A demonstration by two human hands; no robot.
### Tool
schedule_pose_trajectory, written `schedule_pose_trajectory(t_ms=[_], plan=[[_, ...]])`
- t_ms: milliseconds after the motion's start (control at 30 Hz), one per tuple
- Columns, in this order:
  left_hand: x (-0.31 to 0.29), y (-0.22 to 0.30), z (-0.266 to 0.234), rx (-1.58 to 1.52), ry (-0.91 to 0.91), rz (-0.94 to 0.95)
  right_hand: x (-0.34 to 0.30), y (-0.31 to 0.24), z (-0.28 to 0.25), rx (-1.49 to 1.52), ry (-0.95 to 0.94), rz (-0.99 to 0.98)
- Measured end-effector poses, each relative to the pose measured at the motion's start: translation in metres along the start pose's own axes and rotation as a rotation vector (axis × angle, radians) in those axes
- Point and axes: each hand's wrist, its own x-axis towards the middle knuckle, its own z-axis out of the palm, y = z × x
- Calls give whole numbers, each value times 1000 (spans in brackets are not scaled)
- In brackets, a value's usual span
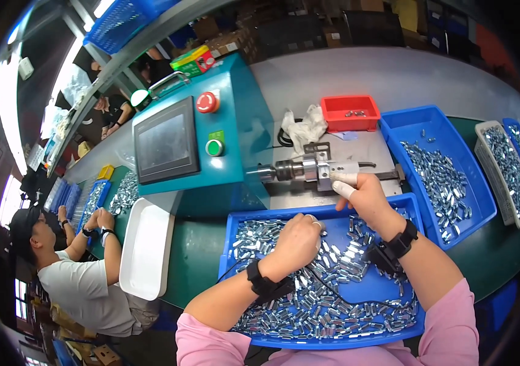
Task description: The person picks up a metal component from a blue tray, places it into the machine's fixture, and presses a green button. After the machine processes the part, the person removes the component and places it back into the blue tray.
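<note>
My left hand [299, 241] is closed, knuckles up, over the blue tray [333, 343] of small shiny metal sleeves [327, 311]. Its fingertips are hidden, so whatever they pinch does not show. Above the tray's far edge, my right hand [366, 204] is curled beside the metal clamping fixture [318, 169] of a teal machine [242, 116]. White coverings wrap its thumb and a finger. The digits are bent together near the fixture's right end, and I cannot make out anything between them. Both wrists wear black bands with small devices, and a thin black cable crosses the tray.
The machine carries a dark screen [167, 141], a red stop button [207, 102] and a green button [213, 147]. A red bin [350, 125] and crumpled white gloves [304, 128] lie behind the fixture. Another blue tray [415, 122] stands right. A white tray [127, 268] separates me from a co-worker [86, 287].
</note>
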Motion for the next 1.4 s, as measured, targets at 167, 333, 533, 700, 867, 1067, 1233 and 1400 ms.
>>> schedule_pose_trajectory(t_ms=[167,333,533,700,867,1067,1233,1400], plan=[[1,-1,3,-147,134,63,1,-1,-11,-139,55,-106],[-1,4,-4,-266,190,59,5,-24,-18,-376,34,14],[-2,8,-6,-319,185,134,32,-49,-6,-1182,211,6],[-4,4,-5,-376,219,111,45,-57,7,-1373,311,-107],[-6,-1,-3,-384,248,103,37,-64,-48,-1395,496,-59],[2,2,-3,-385,247,136,7,-19,-184,-1598,609,304],[-1,5,-4,-368,186,92,-1,-21,-159,-1554,601,62],[-13,-1,-1,-325,177,52,10,-52,-31,-985,367,-218]])
